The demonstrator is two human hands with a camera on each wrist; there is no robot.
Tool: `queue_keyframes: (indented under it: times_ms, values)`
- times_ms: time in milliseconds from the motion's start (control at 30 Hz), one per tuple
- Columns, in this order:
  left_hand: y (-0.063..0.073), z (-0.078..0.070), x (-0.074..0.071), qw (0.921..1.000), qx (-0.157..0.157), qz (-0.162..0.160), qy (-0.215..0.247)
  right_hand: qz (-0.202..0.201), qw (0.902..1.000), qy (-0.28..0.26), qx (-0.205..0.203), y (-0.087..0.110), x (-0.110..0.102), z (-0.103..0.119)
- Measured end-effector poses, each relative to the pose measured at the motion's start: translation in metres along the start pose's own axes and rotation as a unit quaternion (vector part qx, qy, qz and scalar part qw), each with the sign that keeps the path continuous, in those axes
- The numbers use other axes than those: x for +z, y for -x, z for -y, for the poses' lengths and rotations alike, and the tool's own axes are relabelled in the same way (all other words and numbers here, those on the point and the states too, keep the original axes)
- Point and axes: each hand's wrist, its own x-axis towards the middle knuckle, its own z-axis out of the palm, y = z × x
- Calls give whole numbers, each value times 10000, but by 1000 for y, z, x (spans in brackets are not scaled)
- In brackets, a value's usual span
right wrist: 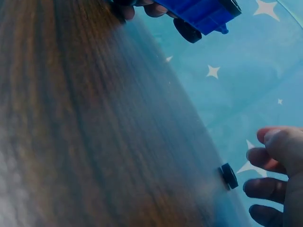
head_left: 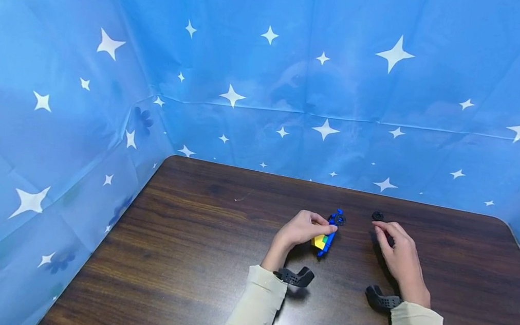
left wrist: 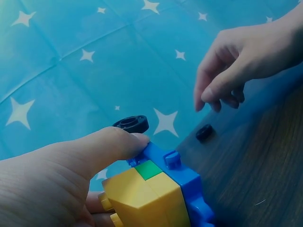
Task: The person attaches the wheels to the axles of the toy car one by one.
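My left hand (head_left: 300,232) grips a toy block car (left wrist: 182,172) between thumb and fingers, held above the table. The car has a blue base, yellow and green blocks, and a black wheel (left wrist: 131,124) near the thumb tip. A bare blue peg (left wrist: 172,160) juts from the side facing up in the left wrist view. On the car's other side, more black wheels (right wrist: 187,30) show in the right wrist view. A loose black wheel (head_left: 378,215) lies on the table. Just short of it hovers my right hand (head_left: 400,255), fingers loosely bent and holding nothing.
The dark wooden table (head_left: 179,238) has rounded far corners. Behind it and along the left side hangs a blue curtain (head_left: 277,76) with white stars. Black curved wrist mounts (head_left: 296,276) sit on both wrists.
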Motion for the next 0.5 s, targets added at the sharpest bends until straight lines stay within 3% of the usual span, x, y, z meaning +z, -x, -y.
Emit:
queue_keyframes:
  times_ms: [133, 267, 500]
  values:
    - [0, 0, 0, 10000, -18, 11, -13, -179, 9997, 77, 128, 0, -1, -1]
    - [-1, 1, 0, 10000, -29, 29, -15, -318, 9979, 187, 523, -1, -1, -1]
    - [-1, 1, 0, 9999, -40, 41, -93, -99, 9940, 294, 1049, -3, -1, -4]
